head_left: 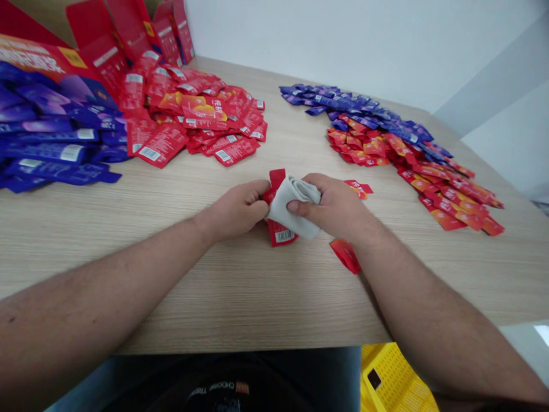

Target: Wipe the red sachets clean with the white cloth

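From the head camera, we saw a small gray cloth lying over a red packet. The left hand and the right hand were close together, both curled shut on the cloth, just above the table. We thought the packet could slip out if the hands got loose, and a hand could bump the other red packet lying near the right wrist. A red pile and a blue and red pile lay farther off.

Packing workroom, wood-grain table, heaps of red sachets, blue sachets, red cartons
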`<move>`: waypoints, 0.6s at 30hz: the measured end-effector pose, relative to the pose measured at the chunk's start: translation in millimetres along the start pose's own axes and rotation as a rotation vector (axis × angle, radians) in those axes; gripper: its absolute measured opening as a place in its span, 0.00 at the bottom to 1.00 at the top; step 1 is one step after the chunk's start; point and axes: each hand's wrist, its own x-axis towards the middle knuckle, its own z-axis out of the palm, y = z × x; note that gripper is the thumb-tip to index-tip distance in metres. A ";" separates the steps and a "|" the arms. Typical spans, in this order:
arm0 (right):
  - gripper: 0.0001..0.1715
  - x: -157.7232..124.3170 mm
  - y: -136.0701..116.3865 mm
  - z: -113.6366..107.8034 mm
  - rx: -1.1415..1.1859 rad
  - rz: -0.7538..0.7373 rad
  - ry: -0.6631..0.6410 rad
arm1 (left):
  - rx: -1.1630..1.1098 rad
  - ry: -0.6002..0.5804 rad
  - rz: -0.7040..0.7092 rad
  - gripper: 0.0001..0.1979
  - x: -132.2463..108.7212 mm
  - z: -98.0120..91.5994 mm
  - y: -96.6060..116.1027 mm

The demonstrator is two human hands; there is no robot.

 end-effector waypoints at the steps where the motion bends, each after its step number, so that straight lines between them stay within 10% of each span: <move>1: 0.19 0.9 1.6 0.5 0.008 0.028 0.097 | -0.010 -0.078 0.023 0.10 -1.2 0.6 1.1; 5: 0.25 2.9 5.4 1.2 0.061 0.075 0.218 | -0.110 -0.220 0.010 0.09 -5.2 6.9 4.6; 9: 0.23 0.3 0.9 1.8 0.072 0.057 0.190 | -0.482 -0.042 -0.146 0.07 -4.8 14.5 7.6; 15: 0.17 -4.5 -7.8 -0.6 0.040 -0.167 -0.241 | -0.836 0.157 -0.326 0.07 1.2 9.3 12.4; 18: 0.16 -0.1 -0.7 -4.4 -0.070 -0.068 -0.004 | -0.886 0.132 -0.344 0.08 1.1 5.6 12.5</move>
